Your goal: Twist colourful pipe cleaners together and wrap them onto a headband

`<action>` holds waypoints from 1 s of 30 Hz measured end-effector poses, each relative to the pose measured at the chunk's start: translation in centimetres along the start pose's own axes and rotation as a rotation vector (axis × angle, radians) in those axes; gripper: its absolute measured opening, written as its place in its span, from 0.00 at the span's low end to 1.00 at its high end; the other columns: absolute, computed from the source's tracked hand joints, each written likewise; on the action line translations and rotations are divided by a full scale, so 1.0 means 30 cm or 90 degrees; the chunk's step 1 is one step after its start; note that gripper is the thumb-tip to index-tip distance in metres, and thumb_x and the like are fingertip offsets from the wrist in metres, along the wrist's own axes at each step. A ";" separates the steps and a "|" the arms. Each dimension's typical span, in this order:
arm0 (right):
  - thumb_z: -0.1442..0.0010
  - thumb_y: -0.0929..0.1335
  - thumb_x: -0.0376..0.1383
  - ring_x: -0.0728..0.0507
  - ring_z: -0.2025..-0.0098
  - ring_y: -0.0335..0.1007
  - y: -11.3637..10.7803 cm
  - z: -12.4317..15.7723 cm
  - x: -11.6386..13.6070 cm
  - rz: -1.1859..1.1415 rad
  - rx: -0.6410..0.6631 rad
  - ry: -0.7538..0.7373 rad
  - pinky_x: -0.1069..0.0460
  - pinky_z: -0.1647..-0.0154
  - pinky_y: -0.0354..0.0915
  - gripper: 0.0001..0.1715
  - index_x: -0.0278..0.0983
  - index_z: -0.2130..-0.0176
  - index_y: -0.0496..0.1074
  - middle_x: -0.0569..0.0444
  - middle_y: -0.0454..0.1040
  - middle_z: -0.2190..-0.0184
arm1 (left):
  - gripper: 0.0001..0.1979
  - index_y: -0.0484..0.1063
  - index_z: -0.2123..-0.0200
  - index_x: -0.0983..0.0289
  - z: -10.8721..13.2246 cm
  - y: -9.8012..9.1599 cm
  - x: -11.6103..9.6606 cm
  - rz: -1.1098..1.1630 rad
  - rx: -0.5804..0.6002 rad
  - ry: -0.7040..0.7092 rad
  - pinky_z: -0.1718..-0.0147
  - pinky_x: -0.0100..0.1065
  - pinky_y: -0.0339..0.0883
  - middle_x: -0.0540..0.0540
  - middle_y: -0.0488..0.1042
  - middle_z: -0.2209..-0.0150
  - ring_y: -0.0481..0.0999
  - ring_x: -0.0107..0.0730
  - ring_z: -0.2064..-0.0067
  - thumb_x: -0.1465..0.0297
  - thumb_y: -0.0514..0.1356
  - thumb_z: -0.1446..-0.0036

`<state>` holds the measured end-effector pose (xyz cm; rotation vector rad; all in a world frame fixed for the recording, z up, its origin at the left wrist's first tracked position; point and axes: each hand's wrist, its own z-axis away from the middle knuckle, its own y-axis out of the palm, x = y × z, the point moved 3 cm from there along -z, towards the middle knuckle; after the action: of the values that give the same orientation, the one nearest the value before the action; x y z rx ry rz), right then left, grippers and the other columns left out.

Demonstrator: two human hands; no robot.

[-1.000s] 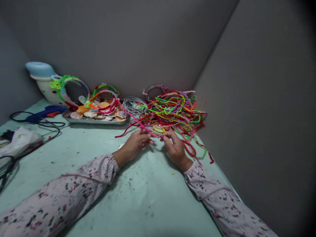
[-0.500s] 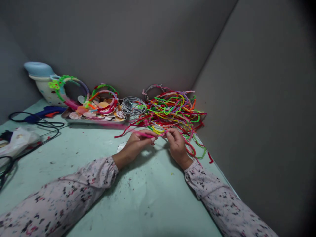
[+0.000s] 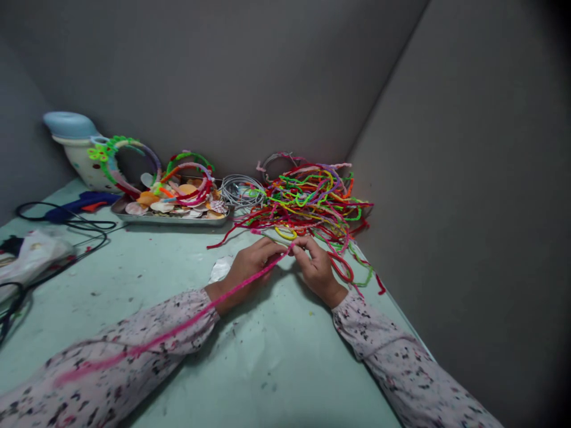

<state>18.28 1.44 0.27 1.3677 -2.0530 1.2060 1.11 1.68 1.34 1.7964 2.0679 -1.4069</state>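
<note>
A long pink pipe cleaner [image 3: 243,284] slants from my fingertips down across my left hand and forearm, its loose end blurred. My right hand [image 3: 317,270] is closed, thumb and forefinger pinching the pipe cleaner at its upper end. Close beside it, my left hand [image 3: 250,266] is closed with curled fingers, the fingertips partly hidden. A thin pale wire [image 3: 273,235] with a pink end sticks out behind the left fingers, which seem to grip it. Just beyond both hands lies a tangled heap of coloured pipe cleaners [image 3: 312,196], with a yellow loop [image 3: 285,233] at its near edge.
A metal tray [image 3: 173,220] of shells with decorated hoops [image 3: 134,148] stands at back left, beside a coil of grey wire [image 3: 243,191]. Further left are a white container with a blue lid [image 3: 74,125], a blue glue gun [image 3: 75,205], a black cord [image 3: 96,224] and a plastic bag [image 3: 38,255].
The pink pipe cleaner's free end has swung from beyond the left hand towards me, over the left forearm. The left hand has turned, and the pale wire's pink end has shifted left.
</note>
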 end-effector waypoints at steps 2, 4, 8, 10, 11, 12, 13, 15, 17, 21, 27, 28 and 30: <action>0.37 0.62 0.38 0.45 0.61 0.67 0.000 0.000 0.000 -0.001 0.004 -0.001 0.49 0.58 0.63 0.08 0.39 0.63 0.68 0.54 0.71 0.66 | 0.13 0.72 0.55 0.62 -0.001 -0.010 -0.008 -0.021 -0.020 0.004 0.61 0.35 0.68 0.57 0.74 0.59 0.74 0.34 0.58 0.77 0.54 0.42; 0.37 0.62 0.38 0.45 0.61 0.68 -0.001 -0.001 0.000 -0.002 0.007 0.001 0.49 0.58 0.63 0.08 0.39 0.63 0.68 0.54 0.71 0.66 | 0.12 0.72 0.56 0.62 -0.002 -0.017 -0.017 -0.046 -0.048 0.007 0.61 0.34 0.67 0.57 0.74 0.60 0.74 0.33 0.59 0.76 0.54 0.40; 0.37 0.62 0.39 0.45 0.61 0.68 -0.003 -0.001 0.002 0.006 0.017 0.003 0.49 0.58 0.63 0.08 0.39 0.63 0.68 0.54 0.71 0.66 | 0.08 0.74 0.59 0.61 -0.002 -0.029 -0.027 -0.179 -0.159 0.026 0.61 0.35 0.65 0.55 0.73 0.63 0.71 0.34 0.60 0.71 0.56 0.40; 0.37 0.62 0.39 0.45 0.62 0.68 -0.003 0.000 0.005 0.011 0.029 0.002 0.49 0.58 0.63 0.08 0.39 0.62 0.68 0.54 0.71 0.66 | 0.07 0.76 0.63 0.59 -0.004 -0.035 -0.028 -0.274 -0.209 0.039 0.61 0.37 0.63 0.55 0.72 0.64 0.69 0.35 0.60 0.68 0.58 0.41; 0.36 0.62 0.39 0.45 0.62 0.67 -0.003 0.000 0.007 0.013 0.035 0.000 0.49 0.58 0.63 0.08 0.39 0.62 0.68 0.54 0.71 0.66 | 0.06 0.76 0.63 0.58 -0.007 -0.036 -0.028 -0.310 -0.215 0.044 0.60 0.38 0.61 0.54 0.72 0.64 0.69 0.36 0.60 0.67 0.59 0.42; 0.36 0.62 0.39 0.45 0.61 0.67 -0.002 0.001 0.009 0.013 0.042 -0.002 0.49 0.58 0.63 0.08 0.39 0.62 0.69 0.54 0.71 0.66 | 0.06 0.76 0.63 0.57 -0.010 -0.037 -0.026 -0.334 -0.209 0.048 0.59 0.40 0.60 0.54 0.73 0.63 0.69 0.37 0.59 0.67 0.59 0.42; 0.36 0.62 0.39 0.45 0.61 0.67 -0.001 0.001 0.011 0.012 0.050 -0.005 0.49 0.58 0.63 0.09 0.39 0.62 0.69 0.54 0.71 0.66 | 0.06 0.76 0.62 0.57 -0.013 -0.037 -0.024 -0.346 -0.201 0.050 0.58 0.41 0.59 0.54 0.74 0.62 0.69 0.38 0.59 0.67 0.60 0.42; 0.36 0.62 0.39 0.45 0.61 0.67 0.001 0.001 0.014 0.010 0.063 -0.013 0.49 0.58 0.63 0.08 0.40 0.62 0.69 0.54 0.71 0.66 | 0.07 0.76 0.61 0.55 -0.017 -0.039 -0.020 -0.348 -0.186 0.057 0.56 0.42 0.57 0.54 0.74 0.60 0.69 0.39 0.57 0.67 0.59 0.42; 0.36 0.62 0.39 0.45 0.62 0.67 0.004 0.001 0.015 0.008 0.074 -0.019 0.49 0.58 0.63 0.08 0.40 0.62 0.69 0.55 0.71 0.67 | 0.06 0.76 0.62 0.54 -0.019 -0.040 -0.017 -0.344 -0.176 0.070 0.55 0.42 0.56 0.53 0.75 0.61 0.69 0.38 0.58 0.66 0.59 0.41; 0.37 0.62 0.39 0.44 0.61 0.67 0.008 0.001 0.014 0.011 0.094 -0.033 0.48 0.57 0.64 0.08 0.40 0.63 0.69 0.54 0.72 0.67 | 0.06 0.77 0.64 0.54 -0.021 -0.033 -0.011 -0.344 -0.130 0.105 0.55 0.41 0.54 0.52 0.76 0.65 0.70 0.35 0.60 0.67 0.58 0.41; 0.37 0.63 0.38 0.43 0.60 0.68 0.007 0.002 0.009 0.010 0.092 -0.035 0.47 0.56 0.64 0.07 0.40 0.61 0.70 0.53 0.72 0.64 | 0.06 0.77 0.64 0.55 -0.024 -0.031 -0.005 -0.319 -0.112 0.115 0.57 0.41 0.54 0.51 0.76 0.67 0.70 0.34 0.62 0.67 0.58 0.41; 0.37 0.63 0.38 0.43 0.59 0.68 0.007 0.002 0.009 0.008 0.089 -0.033 0.47 0.56 0.64 0.07 0.40 0.61 0.69 0.53 0.72 0.64 | 0.06 0.77 0.64 0.55 -0.024 -0.032 -0.005 -0.315 -0.111 0.115 0.58 0.41 0.54 0.51 0.76 0.67 0.70 0.34 0.62 0.67 0.58 0.41; 0.38 0.63 0.38 0.43 0.59 0.68 0.007 0.002 0.008 0.005 0.085 -0.031 0.48 0.56 0.64 0.07 0.40 0.60 0.69 0.52 0.73 0.63 | 0.06 0.76 0.64 0.56 -0.024 -0.032 -0.008 -0.311 -0.111 0.115 0.58 0.41 0.54 0.51 0.76 0.68 0.70 0.34 0.63 0.67 0.58 0.41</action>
<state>18.01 1.29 0.31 1.4625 -2.0449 1.3470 0.77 2.05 2.46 1.4592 2.7642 -1.1234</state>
